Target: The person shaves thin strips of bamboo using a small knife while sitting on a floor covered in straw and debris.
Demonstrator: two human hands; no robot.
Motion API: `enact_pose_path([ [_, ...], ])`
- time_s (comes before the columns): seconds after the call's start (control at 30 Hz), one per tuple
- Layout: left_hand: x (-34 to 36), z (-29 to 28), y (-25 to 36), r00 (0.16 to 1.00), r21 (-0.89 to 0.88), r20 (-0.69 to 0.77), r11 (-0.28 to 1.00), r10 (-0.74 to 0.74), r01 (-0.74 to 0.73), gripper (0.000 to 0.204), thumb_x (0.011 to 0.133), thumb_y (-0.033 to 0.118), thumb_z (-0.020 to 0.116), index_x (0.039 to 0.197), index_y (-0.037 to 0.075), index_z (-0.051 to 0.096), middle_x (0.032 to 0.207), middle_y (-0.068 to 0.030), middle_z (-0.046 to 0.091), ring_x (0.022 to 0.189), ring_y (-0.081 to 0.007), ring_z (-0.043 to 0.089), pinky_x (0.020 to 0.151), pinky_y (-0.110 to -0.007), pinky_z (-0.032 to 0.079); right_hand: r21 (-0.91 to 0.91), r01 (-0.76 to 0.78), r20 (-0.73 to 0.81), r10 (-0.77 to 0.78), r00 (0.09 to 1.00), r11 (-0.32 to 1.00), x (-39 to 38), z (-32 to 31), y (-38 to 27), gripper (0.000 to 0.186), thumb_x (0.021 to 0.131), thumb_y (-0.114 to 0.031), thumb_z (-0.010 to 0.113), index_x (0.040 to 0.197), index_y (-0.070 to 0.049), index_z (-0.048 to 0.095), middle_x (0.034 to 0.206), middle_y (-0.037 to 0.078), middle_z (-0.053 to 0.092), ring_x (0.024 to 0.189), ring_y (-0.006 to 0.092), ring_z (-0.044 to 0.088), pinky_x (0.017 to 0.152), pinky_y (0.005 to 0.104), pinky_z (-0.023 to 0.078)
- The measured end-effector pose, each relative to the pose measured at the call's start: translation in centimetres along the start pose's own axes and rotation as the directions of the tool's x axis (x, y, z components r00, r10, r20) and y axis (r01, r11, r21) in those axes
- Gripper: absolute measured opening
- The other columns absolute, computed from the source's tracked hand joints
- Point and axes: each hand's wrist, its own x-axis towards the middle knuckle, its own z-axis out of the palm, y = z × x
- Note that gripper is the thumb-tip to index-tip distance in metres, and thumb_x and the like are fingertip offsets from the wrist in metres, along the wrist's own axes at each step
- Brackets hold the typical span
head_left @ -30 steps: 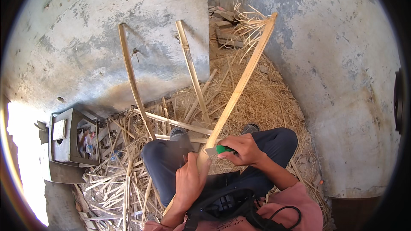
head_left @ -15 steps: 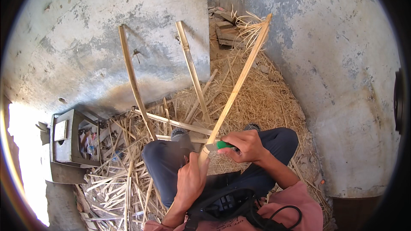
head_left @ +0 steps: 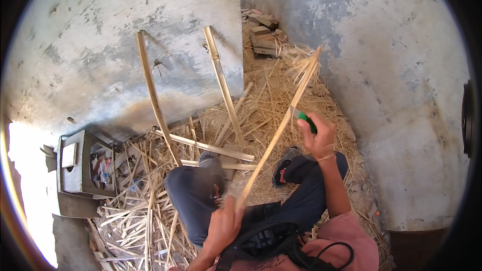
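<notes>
My left hand [head_left: 225, 223] grips the lower end of a long pale bamboo strip [head_left: 269, 155], which slants up and away to the right, with thin curled shavings [head_left: 307, 65] at its far end. In my right hand [head_left: 319, 139] is a knife with a green handle [head_left: 308, 121], its blade lying against the upper half of the strip. My bent dark-trousered legs [head_left: 190, 206] are under the strip. A black bag or harness [head_left: 261, 241] is at my lap.
Two bamboo poles [head_left: 150, 85] [head_left: 220, 80] lean on the mottled left wall [head_left: 100, 30]. Loose split pieces [head_left: 135, 218] and straw cover the floor. A grey box [head_left: 73, 163] with litter inside is at left, broken bricks [head_left: 265, 37] in the corner. The right wall [head_left: 401, 110] rises beside me.
My right hand and knife have moved up and away along the strip, from near my left hand to its upper half. The shavings at the strip's tip sit lower.
</notes>
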Motion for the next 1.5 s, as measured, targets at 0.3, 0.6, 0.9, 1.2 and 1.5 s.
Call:
enact_pose_path([
  [0.3, -1.8, -1.2, -1.6, 0.997, 0.031, 0.068, 0.999, -0.021, 0.018, 0.026, 0.109, 0.025, 0.061, 0.109, 0.002, 0.05, 0.07, -0.0255, 0.065, 0.07, -0.0521, 0.065, 0.061, -0.061, 0.049, -0.029, 0.069, -0.062, -0.071, 0.996, 0.997, 1.3, -0.1, 2.4, 0.044, 0.108, -0.047, 0.065, 0.101, -0.005, 0.078, 0.067, 0.003, 0.066, 0.053, 0.0124, 0.058, 0.049, 0.0324, 0.042],
  [0.6, -3.2, -2.6, -1.6, 0.982, -0.027, 0.16, 0.994, -0.1, 0.105, 0.025, 0.111, 0.023, 0.056, 0.102, 0.0, 0.052, 0.071, -0.0269, 0.062, 0.076, -0.0538, 0.063, 0.066, -0.06, 0.047, -0.12, -0.151, -0.101, 0.139, 0.985, 0.981, 5.1, -3.7, 5.7, 0.048, 0.11, -0.045, 0.061, 0.105, 0.001, 0.074, 0.07, 0.009, 0.064, 0.062, 0.0175, 0.057, 0.059, 0.036, 0.044],
  [0.9, 0.1, -2.2, -3.3, 0.988, -0.282, 0.135, 0.953, -0.079, 0.115, 0.034, 0.115, 0.026, 0.045, 0.096, 0.0, 0.053, 0.066, -0.0198, 0.058, 0.064, -0.0462, 0.06, 0.064, -0.05, 0.047, 0.141, -0.327, 0.29, 0.277, 0.916, 0.934, 1.0, -0.6, 1.9, 0.045, 0.107, -0.047, 0.061, 0.107, -0.003, 0.072, 0.077, 0.004, 0.063, 0.069, 0.0175, 0.055, 0.068, 0.0375, 0.047],
  [1.2, 3.7, -1.7, -0.8, 0.969, -0.5, 0.239, 0.846, -0.069, 0.184, 0.047, 0.119, 0.032, 0.034, 0.087, 0.002, 0.052, 0.062, -0.0074, 0.049, 0.051, -0.023, 0.052, 0.055, -0.039, 0.042, 0.361, 0.021, 0.388, -0.17, 0.906, 0.932, -4.9, 2.8, -6.0, 0.029, 0.099, -0.03, 0.078, 0.109, -0.004, 0.073, 0.084, 0.012, 0.07, 0.066, 0.0287, 0.069, 0.062, 0.0386, 0.054],
  [1.5, 4.3, -0.9, -0.4, 0.989, -0.525, 0.148, 0.847, -0.012, 0.089, 0.056, 0.12, 0.036, 0.031, 0.087, -0.001, 0.056, 0.065, -0.0001, 0.043, 0.051, -0.0092, 0.043, 0.05, -0.028, 0.038, 0.3, 0.195, 0.337, -0.296, 0.894, 0.934, -5.8, 3.8, -6.2, 0.031, 0.096, -0.033, 0.081, 0.104, -0.005, 0.073, 0.08, 0.009, 0.069, 0.064, 0.0277, 0.069, 0.056, 0.0381, 0.052],
])
